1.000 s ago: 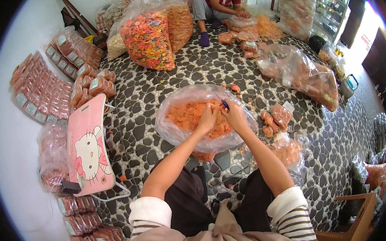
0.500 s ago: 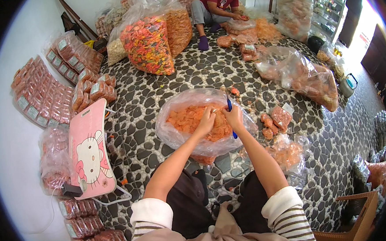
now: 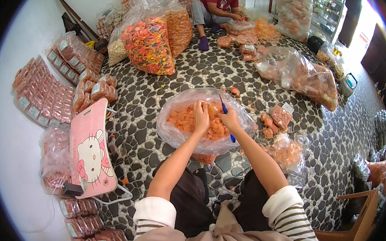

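A large clear plastic bag stands wide open on the floor before me, holding many thin orange chips. Over its mouth my left hand is closed on what looks like a small orange packet, partly hidden by the fingers. Close beside it, my right hand is wrapped round a slim blue-handled tool with a narrow dark blade pointing away from me. The tool's blue lower end shows below the hand. Whether it is a knife or scissors is unclear.
A pink folding table leans at left near stacked packets. Tall bags of colourful snacks stand behind. Orange packets and crumpled plastic lie at right. Another person sits at the back. A brown chair stands at lower right.
My left hand has shifted slightly left and away from me, its fingers more upright. My right hand has turned the blue tool a little, moving it slightly left and nearer me.
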{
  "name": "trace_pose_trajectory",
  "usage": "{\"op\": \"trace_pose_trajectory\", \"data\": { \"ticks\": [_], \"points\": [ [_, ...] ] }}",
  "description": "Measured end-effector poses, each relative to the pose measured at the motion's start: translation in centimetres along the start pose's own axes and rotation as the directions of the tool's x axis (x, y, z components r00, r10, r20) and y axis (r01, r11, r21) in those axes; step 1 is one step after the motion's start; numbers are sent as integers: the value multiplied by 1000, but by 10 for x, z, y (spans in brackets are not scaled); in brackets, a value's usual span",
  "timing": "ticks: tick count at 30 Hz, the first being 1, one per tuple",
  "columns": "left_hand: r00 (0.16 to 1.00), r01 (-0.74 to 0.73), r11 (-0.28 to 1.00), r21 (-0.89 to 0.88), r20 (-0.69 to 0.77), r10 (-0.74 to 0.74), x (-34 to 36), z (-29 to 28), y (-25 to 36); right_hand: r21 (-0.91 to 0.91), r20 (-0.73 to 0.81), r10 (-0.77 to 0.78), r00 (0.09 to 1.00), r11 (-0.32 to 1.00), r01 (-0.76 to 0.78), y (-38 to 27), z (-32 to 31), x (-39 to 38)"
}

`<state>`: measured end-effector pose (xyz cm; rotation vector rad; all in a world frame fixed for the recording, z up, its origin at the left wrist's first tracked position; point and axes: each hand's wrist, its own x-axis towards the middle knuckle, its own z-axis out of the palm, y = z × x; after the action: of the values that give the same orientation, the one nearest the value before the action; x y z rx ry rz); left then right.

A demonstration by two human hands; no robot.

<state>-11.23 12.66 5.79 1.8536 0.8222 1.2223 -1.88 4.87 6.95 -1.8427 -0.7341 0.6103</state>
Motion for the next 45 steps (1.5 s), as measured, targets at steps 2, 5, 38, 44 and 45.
{"op": "trace_pose_trajectory", "data": {
  "ticks": [2, 5, 38, 44, 45],
  "points": [
    [999, -7, 1000, -6, -32, 7, 0, 0, 0, -18, -28, 6, 1000, 1000, -6, 2, -2, 2],
    [998, 60, 998, 11, -2, -60, 0, 0, -5, -35, -43, -12, 999, 999, 11, 10, -1, 7],
    [645, 755, 505, -417, 335, -687, 10, -21, -29, 222, 293, -72, 953, 975, 5, -2, 0, 4],
    [636, 750, 471, -464, 313, -705, 13, -21, -32, 85, 242, -269, 932, 963, 256, -8, 1, 0],
    [656, 735, 475, -483, 331, -678, 13, -22, -31, 59, 195, -397, 897, 918, 393, -7, 2, 1]
  ]
}}
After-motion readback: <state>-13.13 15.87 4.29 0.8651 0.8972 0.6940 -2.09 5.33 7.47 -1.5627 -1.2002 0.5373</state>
